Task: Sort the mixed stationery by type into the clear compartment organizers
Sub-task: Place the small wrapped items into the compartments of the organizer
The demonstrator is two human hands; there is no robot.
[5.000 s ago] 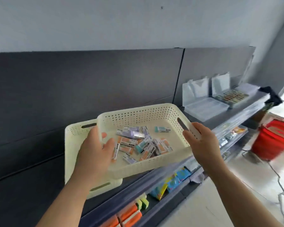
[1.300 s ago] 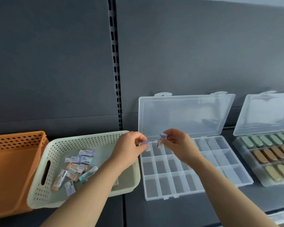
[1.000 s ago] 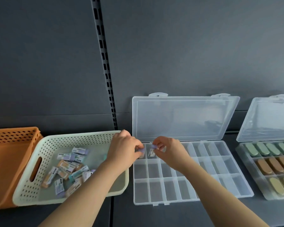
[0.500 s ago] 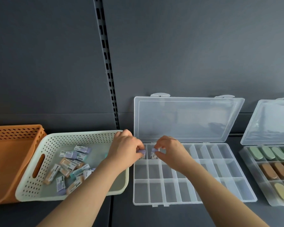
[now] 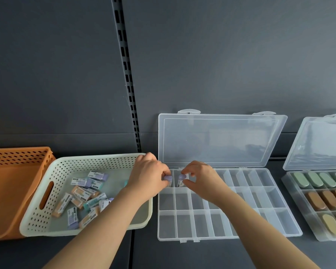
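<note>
A clear compartment organizer [image 5: 279,216] lies open on the dark shelf, its lid leaning on the back wall. My left hand [image 5: 149,177] pinches a purple eraser [image 5: 168,178] standing in the far-left compartment of the back row. My right hand [image 5: 200,177] pinches a second purple eraser [image 5: 181,179] standing in the compartment beside it. To the left, a cream perforated basket [image 5: 47,193] holds several wrapped erasers [image 5: 81,193] in purple, orange and teal.
An orange perforated basket [image 5: 10,191] stands at the far left, touching the cream one. At the right edge a second open clear organizer [image 5: 291,183] holds rows of green, brown and tan oval erasers. A slotted upright runs up the grey back wall.
The cream basket was carried in both hands, now it rests on the shelf. Each hand then brought a purple eraser down into the organizer's back-left compartments.
</note>
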